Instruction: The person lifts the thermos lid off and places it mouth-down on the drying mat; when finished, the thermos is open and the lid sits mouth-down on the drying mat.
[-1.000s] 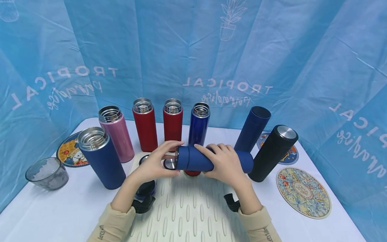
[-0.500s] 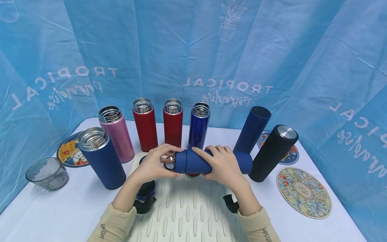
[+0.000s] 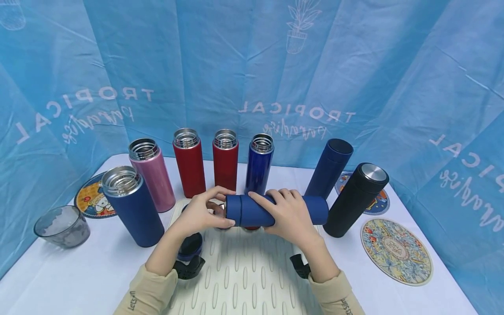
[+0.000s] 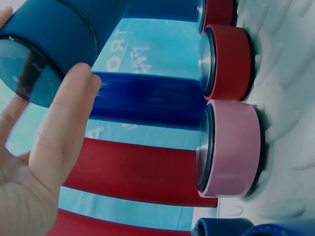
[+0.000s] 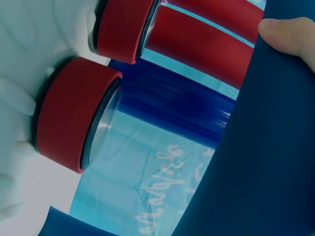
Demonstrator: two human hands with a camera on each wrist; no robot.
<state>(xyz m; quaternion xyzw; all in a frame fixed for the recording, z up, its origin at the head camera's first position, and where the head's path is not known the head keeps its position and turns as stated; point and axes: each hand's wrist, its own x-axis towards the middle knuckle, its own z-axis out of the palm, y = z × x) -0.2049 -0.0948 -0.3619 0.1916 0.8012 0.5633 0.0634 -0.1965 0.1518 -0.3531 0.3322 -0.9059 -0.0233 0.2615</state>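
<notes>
A dark blue thermos (image 3: 315, 210) is held level above the mat, its lid end toward the left. My right hand (image 3: 289, 214) grips its body, fingers over the top and thumb on the near side. At the other end, my left hand (image 3: 197, 214) holds the blue lid (image 3: 234, 210) between thumb and fingers. A narrow seam shows between lid and body. In the left wrist view, the lid's glossy end (image 4: 24, 71) faces my left palm. The right wrist view shows one fingertip (image 5: 283, 35) pressed against the body.
Several lidless thermoses stand behind, including a pink one (image 3: 153, 175) and a blue one (image 3: 134, 205). A capped black thermos (image 3: 354, 201) stands right. Red lids (image 5: 74, 115), a pink lid (image 4: 236, 150) and a blue lid (image 3: 190, 246) rest on the ribbed mat (image 3: 236, 271). A glass bowl (image 3: 63, 227) sits left.
The held thermos has shifted slightly left and down, with both hands moving along. My left fingers have shifted around the lid end, and less of the shiny surface beside them shows.
</notes>
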